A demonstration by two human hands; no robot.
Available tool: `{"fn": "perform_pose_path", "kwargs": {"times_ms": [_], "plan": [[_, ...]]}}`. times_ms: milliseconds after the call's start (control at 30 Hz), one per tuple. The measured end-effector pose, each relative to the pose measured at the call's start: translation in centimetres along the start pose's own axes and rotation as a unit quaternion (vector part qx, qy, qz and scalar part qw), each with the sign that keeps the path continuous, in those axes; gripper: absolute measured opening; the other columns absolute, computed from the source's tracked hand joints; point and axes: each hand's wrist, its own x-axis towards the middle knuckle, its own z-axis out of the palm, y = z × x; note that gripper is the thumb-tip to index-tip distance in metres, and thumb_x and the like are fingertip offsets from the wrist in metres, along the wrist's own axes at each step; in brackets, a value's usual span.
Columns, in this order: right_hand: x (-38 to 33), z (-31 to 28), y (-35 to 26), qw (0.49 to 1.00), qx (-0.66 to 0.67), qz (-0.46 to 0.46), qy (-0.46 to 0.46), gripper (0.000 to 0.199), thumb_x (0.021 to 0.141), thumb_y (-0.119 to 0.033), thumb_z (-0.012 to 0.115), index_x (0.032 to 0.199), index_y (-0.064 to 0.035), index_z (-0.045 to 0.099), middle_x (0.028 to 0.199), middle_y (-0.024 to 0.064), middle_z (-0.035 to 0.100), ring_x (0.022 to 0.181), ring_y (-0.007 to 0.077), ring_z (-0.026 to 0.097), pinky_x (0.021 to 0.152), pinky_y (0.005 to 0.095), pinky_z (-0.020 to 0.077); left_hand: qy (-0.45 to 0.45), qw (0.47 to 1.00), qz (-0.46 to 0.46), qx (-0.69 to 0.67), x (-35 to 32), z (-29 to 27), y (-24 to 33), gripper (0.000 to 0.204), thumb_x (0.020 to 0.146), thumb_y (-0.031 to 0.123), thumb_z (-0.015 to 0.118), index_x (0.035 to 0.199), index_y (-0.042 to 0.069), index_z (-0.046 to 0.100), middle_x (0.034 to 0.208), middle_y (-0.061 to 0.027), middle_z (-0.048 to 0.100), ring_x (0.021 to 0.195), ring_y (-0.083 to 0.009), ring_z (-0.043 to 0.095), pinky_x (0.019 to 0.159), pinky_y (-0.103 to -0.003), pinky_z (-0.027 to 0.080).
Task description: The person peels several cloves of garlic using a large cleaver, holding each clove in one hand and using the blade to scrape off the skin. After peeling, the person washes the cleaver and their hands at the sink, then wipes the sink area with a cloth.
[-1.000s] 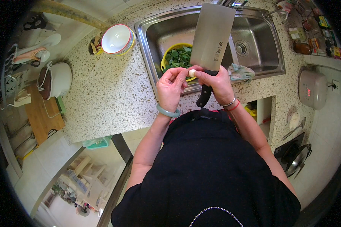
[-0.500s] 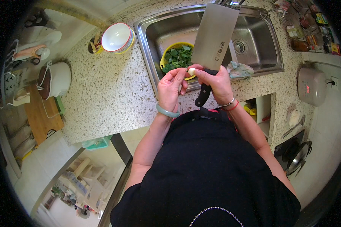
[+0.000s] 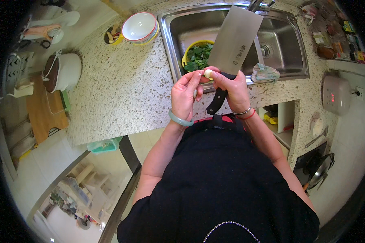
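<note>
Greens [image 3: 199,56] sit in a yellow basket [image 3: 185,59], right fingers [image 3: 222,81] clamping cleaver [image 3: 236,40] and white clove [image 3: 208,73], left fingers [image 3: 193,81] pinched together

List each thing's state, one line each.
Left hand: curled around a pale piece
Right hand: gripping cleaver, pinching clove
Cleaver: held up, over sink
Clove: looks peeled
Greens: loose, in yellow basket
Bowls: stacked, upright
Cloth: crumpled, on sink edge
Cooker: shut, display lit

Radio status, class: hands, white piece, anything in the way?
Right hand gripping cleaver, pinching small white piece. Left hand close beside it. Cleaver hides part of sink.
</note>
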Motion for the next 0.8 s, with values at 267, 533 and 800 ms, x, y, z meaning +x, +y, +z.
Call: {"fn": "perform_pose_path", "kwargs": {"times_ms": [267,533,800], "plan": [[-1.0,2.1,0.5,0.997,0.000,-0.001,-0.071,0.019,0.082,-0.016,0.071,0.094,-0.0014,0.070,0.067,-0.0043,0.057,0.058,0.0036,0.046,0.051,0.0201,0.0327,0.049,0.998,0.046,-0.009,-2.9,-1.7,0.4,0.016,0.092,0.018,0.061,0.099,0.004,0.064,0.086,-0.0041,0.064,0.058,-0.0053,0.048,0.049,-0.019,0.037],[-2.4,4.5,0.8,0.978,-0.001,0.037,-0.204,0.020,0.081,-0.015,0.072,0.094,-0.0001,0.069,0.069,-0.0024,0.059,0.058,0.0048,0.048,0.052,0.0197,0.0348,0.163,0.977,0.115,-0.080,-8.3,-2.7,-0.8,0.016,0.089,0.019,0.066,0.094,0.004,0.065,0.081,-0.0055,0.065,0.056,-0.0057,0.049,0.048,-0.020,0.038],[-5.6,9.1,2.8,0.944,-0.023,0.063,-0.323,0.018,0.079,-0.015,0.073,0.091,-0.0020,0.068,0.067,-0.0018,0.058,0.056,0.0054,0.050,0.049,0.0200,0.0371,0.258,0.934,0.209,-0.130,-14.2,-5.4,-1.8,0.017,0.091,0.018,0.062,0.098,0.003,0.065,0.082,-0.0056,0.065,0.055,-0.0055,0.048,0.047,-0.020,0.037]]}}
